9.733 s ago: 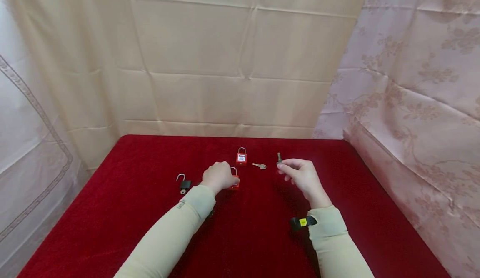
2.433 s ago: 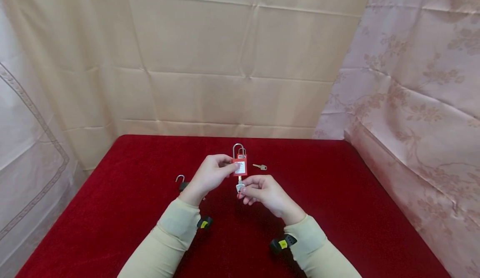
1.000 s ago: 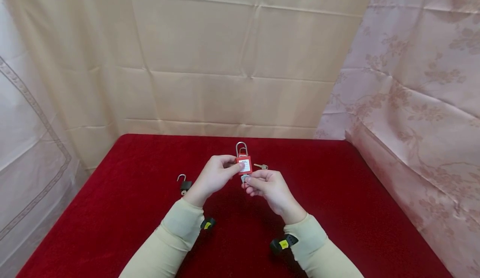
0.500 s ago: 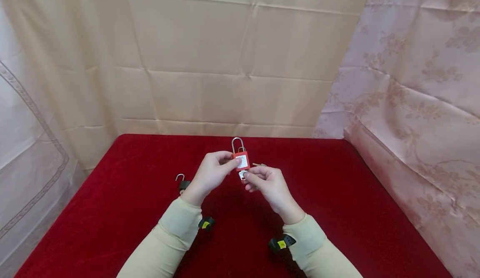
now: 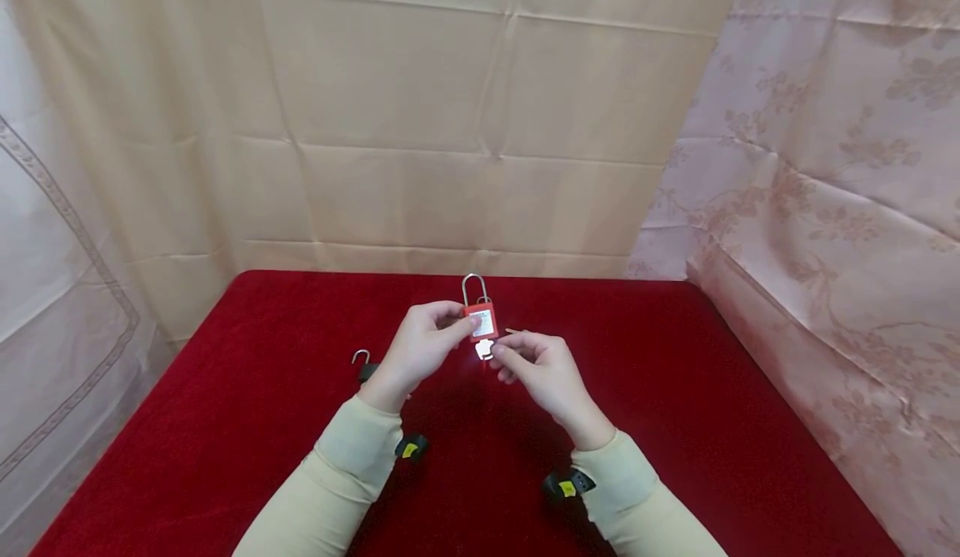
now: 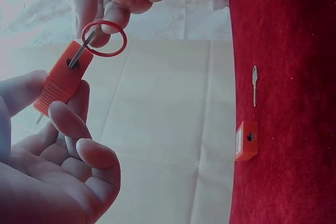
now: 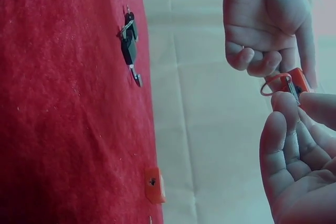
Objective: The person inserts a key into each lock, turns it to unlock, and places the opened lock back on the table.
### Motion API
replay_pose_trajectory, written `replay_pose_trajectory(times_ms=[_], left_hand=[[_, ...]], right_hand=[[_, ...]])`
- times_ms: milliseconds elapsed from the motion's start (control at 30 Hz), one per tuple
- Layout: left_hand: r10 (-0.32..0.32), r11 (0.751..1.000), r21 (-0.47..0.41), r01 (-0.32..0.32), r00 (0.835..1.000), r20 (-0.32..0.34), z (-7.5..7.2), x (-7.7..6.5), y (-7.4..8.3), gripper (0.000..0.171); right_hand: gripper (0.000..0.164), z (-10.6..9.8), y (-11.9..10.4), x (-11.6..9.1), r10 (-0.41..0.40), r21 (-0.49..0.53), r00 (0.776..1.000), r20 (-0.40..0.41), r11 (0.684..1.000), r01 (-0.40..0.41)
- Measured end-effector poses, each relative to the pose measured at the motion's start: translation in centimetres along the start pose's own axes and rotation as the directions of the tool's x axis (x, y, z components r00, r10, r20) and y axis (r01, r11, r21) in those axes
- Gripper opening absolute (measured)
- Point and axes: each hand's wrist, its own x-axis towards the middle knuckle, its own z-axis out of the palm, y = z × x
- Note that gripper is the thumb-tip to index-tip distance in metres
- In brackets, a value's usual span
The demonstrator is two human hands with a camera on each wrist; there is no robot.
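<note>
My left hand (image 5: 431, 344) grips a red padlock (image 5: 480, 322) between thumb and fingers, its label toward me and its shackle upward. A metal key (image 5: 484, 349) sits in the keyhole at the bottom, its bow shining brightly. My right hand (image 5: 543, 373) pinches the bow's edge with thumb and fingertips. The left wrist view shows the key (image 6: 81, 50) entering the padlock (image 6: 63, 77), with a red ring (image 6: 125, 40) through its bow. In the right wrist view the thumb and fingers of the right hand (image 7: 302, 171) close on that key (image 7: 293, 92).
A second red padlock (image 6: 248, 140) stands on the red cloth (image 5: 300, 323) behind the held one, near a loose key (image 6: 255, 85). To the left lies a black padlock (image 7: 128, 48) with its shackle swung open, partly hidden by the left hand in the head view.
The left hand has lifted the red padlock off the cloth. The right hand has brought the key to it, and the blade has gone in; lately the right fingertips have shifted slightly right on the bow.
</note>
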Motion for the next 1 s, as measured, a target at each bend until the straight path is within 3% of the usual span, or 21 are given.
replay_pose_trajectory(times_ms=[300, 533, 733, 1000], left_hand=[[-0.002, 1.0, -0.009, 0.002, 1.0, 0.001, 0.1, -0.14, 0.12, 0.021], [0.001, 0.999, -0.036, -0.001, 1.0, -0.006, 0.28, -0.05, 0.01, 0.023], [-0.036, 0.997, -0.073, 0.033, 0.999, -0.032, 0.39, 0.03, -0.15, 0.027], [-0.034, 0.989, -0.143, 0.027, 0.998, -0.045, 0.63, 0.16, -0.26, 0.027]], right_hand=[[0.016, 0.49, 0.37, -0.12, 0.022, 0.034, 0.999, 0.032, 0.999, -0.023], [0.02, 0.61, 0.46, -0.16, 0.085, 0.141, 0.993, 0.077, 0.985, -0.095], [0.026, 0.72, 0.59, -0.27, 0.1, 0.236, 0.991, 0.093, 0.965, -0.119], [0.026, 1.03, 0.48, -0.41, 0.1, 0.31, 0.992, 0.072, 0.944, -0.118]])
